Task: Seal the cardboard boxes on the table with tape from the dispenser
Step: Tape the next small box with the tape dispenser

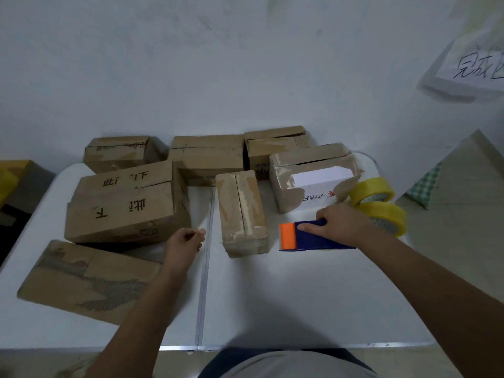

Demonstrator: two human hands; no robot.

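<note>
On the right half of the white folding table (272,301), the right hand (343,222) grips the blue tape dispenser with an orange front end (313,237), fingers curled over its top with the index finger laid along the blue body. The hand hides the dispenser's rear, and whether a roll sits inside cannot be made out. Just behind the wrist, 2 yellow tape rolls (379,203) lie near the right edge, partly covered by the hand. The left hand (185,241) hovers beside the centre seam, fingers loosely curled and holding nothing. Between the hands stands a small narrow cardboard box with old tape scars (241,211), its top seam showing as a dark slit. A large cardboard box with black handwriting (125,203) sits left of it, and a flat torn cardboard box (87,279) reaches the left edge. Along the far edge, 3 worn cardboard boxes (207,156) press against the wall, their backs hidden. A cardboard box with a white label (313,175) stands at the far right. Open surface runs along the whole near edge. At the upper right, a paper sign (474,64) is cut off, its writing unreadable.
</note>
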